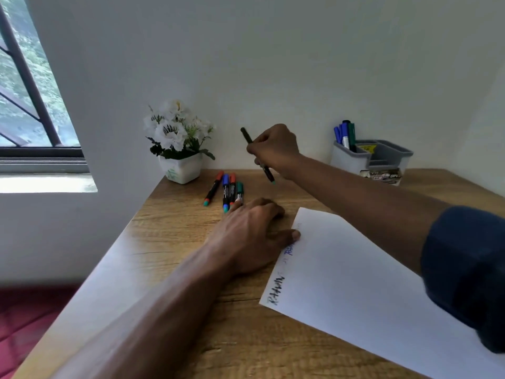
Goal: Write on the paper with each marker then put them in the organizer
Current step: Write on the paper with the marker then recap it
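Note:
My right hand (pixel 274 149) is raised above the back of the wooden desk (pixel 175 242), closed around a dark marker (pixel 269 173) that slants down with its teal end lowest. My left hand (pixel 255 236) lies flat on the desk, its thumb touching the left edge of the white paper (pixel 369 291). The paper carries black and blue writing along that edge. Several markers (pixel 226 191) with red, blue and green caps lie side by side just beyond my left hand. A grey organizer (pixel 355 160) at the back right holds blue and green markers (pixel 345 134).
A white pot of white flowers (pixel 177 143) stands at the desk's back left corner by the wall. A small printed box (pixel 382 176) leans against the organizer's front. The desk's left edge drops to a red floor; a window is at far left.

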`<move>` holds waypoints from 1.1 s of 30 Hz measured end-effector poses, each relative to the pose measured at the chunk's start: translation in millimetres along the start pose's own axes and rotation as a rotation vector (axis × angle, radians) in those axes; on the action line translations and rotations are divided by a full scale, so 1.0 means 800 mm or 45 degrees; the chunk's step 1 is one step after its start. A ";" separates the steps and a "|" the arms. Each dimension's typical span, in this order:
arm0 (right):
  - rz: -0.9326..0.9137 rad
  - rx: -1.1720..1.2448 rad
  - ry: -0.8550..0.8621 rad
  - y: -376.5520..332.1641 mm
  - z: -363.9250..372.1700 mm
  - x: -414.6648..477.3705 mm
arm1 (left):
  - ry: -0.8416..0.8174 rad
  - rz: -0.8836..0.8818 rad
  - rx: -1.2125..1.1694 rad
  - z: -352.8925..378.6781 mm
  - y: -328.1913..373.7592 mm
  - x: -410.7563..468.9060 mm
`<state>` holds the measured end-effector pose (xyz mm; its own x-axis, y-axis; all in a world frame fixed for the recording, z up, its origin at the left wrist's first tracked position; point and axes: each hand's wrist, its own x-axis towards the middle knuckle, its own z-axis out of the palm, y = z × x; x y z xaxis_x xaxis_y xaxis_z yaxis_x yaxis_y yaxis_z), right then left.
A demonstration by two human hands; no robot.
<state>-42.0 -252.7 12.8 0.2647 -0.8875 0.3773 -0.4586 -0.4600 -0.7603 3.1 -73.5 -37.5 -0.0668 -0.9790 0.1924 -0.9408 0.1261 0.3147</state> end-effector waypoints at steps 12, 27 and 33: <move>-0.687 -0.387 -0.049 0.085 -0.153 -0.175 | 0.495 0.155 -0.332 -0.002 0.011 -0.011; -0.702 -0.342 -0.410 0.104 -0.141 -0.189 | 0.471 0.162 -0.395 -0.001 0.012 -0.017; -0.573 -0.241 -0.442 0.103 -0.140 -0.189 | 0.457 0.132 -0.497 0.002 0.002 -0.013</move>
<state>-214.9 -159.7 -47.2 0.7153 -0.5578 0.4210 -0.3717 -0.8138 -0.4466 1.7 -63.3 -40.1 0.0294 -0.8505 0.5251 -0.7370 0.3364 0.5862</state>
